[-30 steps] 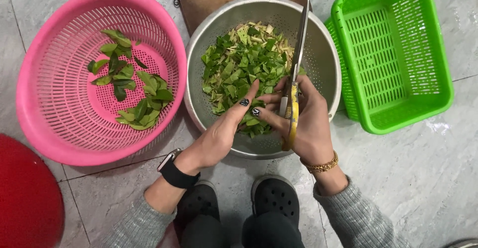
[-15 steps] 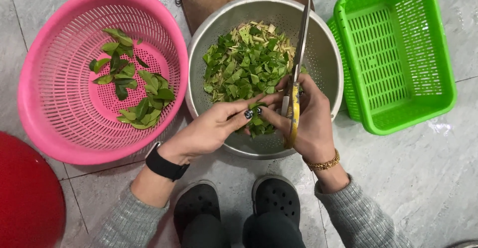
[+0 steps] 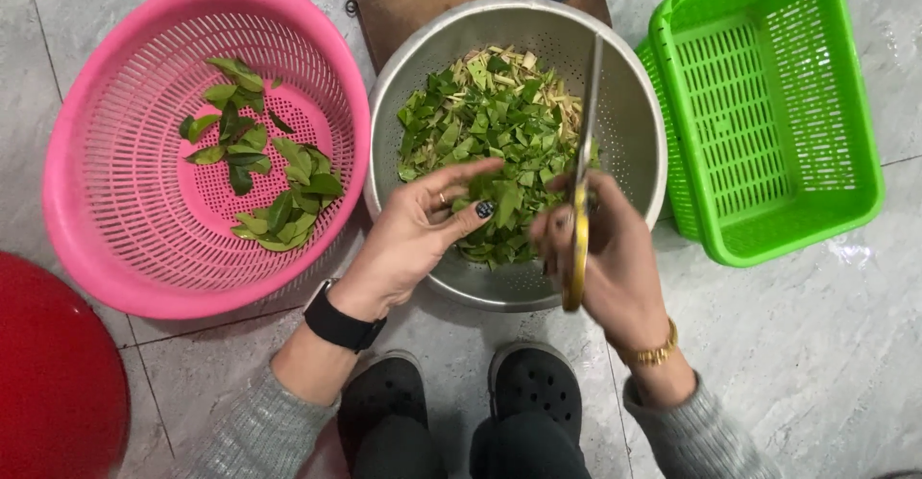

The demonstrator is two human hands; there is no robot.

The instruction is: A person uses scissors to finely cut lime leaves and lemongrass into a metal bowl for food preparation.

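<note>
Steel bowl (image 3: 629, 104) holds chopped leaves (image 3: 490, 143); pink basket (image 3: 125, 239), whole leaves (image 3: 264, 167).

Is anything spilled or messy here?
Nothing stands out. The cut leaves all sit inside the steel bowl, the whole leaves inside the pink basket, and the green basket stands upright beside them.

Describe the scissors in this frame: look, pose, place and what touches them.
The scissors are long and slim, with grey metal blades and yellow handles. They run nearly straight up the picture, tips pointing away from the person, blades close together over the steel colander of cut green leaves. The right hand grips the handles; the left hand is beside them, not touching. Motion blur hides the pivot.
</note>
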